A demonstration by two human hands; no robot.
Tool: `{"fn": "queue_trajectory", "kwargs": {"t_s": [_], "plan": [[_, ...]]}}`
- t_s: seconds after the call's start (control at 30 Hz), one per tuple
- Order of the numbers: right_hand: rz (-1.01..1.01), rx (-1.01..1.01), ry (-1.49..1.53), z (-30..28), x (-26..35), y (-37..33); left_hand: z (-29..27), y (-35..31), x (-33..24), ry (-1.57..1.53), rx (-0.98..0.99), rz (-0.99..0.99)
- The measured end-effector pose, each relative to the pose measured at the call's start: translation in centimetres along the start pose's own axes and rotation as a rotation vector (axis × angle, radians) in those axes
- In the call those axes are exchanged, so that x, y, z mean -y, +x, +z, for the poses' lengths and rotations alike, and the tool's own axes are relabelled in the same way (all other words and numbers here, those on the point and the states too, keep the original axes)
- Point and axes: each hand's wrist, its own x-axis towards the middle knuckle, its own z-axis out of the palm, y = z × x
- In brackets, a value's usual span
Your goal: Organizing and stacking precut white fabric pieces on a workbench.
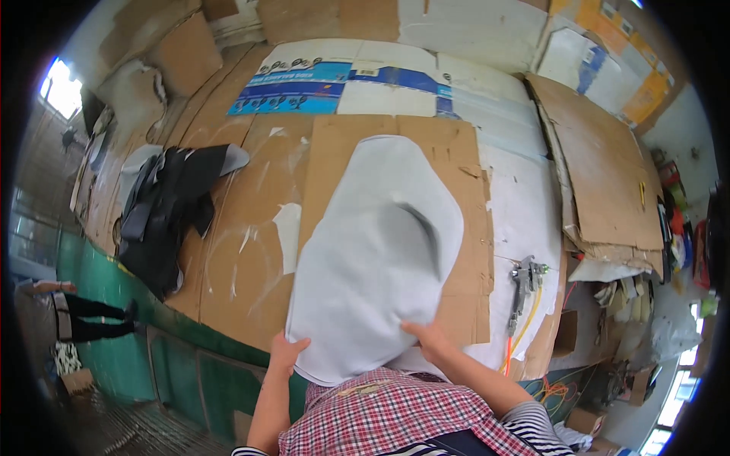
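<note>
The left hand (287, 353) and right hand (427, 339) pinch the pale cloth (361, 266) at its near end, apparently positioning it; the fold (423, 220) likely needs smoothing.

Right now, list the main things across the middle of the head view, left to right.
Pile of dark material → white scrap → pale grey sheet → metal spray gun → stacked brown cardboard.

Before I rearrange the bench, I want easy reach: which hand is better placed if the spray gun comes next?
Probably the right hand: the spray gun lies to its right, while the left hand is across the grey sheet. Both hands grip that sheet, though.
</note>
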Motion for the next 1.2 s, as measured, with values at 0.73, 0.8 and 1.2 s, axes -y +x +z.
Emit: {"fn": "queue_trajectory", "kwargs": {"t_s": [0.73, 0.8, 1.2], "plan": [[-0.543, -0.066, -0.648, 1.2, 8.3, 3.6, 2.7, -1.7, 3.6, 0.596, -0.424, 0.179], [-0.522, -0.067, -0.619, 0.5, 9.0, 5.7, 3.5, -1.4, 3.2, 0.647, -0.518, 0.287], [-0.343, -0.346, -0.737, -3.2, 8.5, 11.2, 3.4, 1.7, 0.5, 0.837, -0.498, 0.354]]}}
